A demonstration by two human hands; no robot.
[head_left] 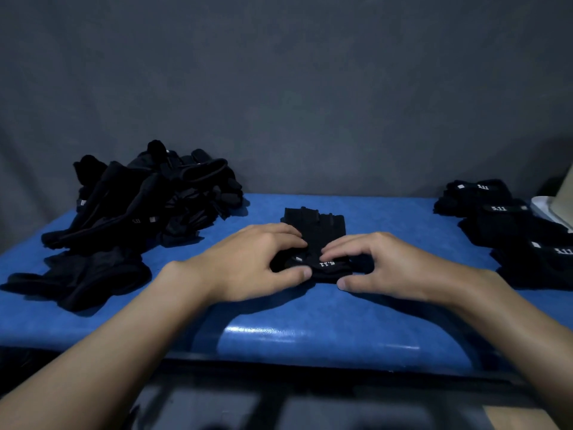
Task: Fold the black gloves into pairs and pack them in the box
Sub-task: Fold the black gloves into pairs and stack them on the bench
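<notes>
A black fingerless glove pair (316, 231) with white "5.11" lettering lies flat in the middle of the blue table (310, 330). My left hand (248, 262) pinches its near cuff from the left, thumb at the front edge and fingers on top. My right hand (381, 265) pinches the same cuff from the right in the same way. A loose heap of unfolded black gloves (139, 200) sits at the table's left. Several folded black glove pairs (508, 225) lie in a row at the right. The box (558, 200) shows only as a pale corner at the far right edge.
A dark grey cloth backdrop (279, 88) hangs behind the table. More loose gloves (83, 277) lie near the left front. The table's front edge runs along the bottom, with a dark frame below it.
</notes>
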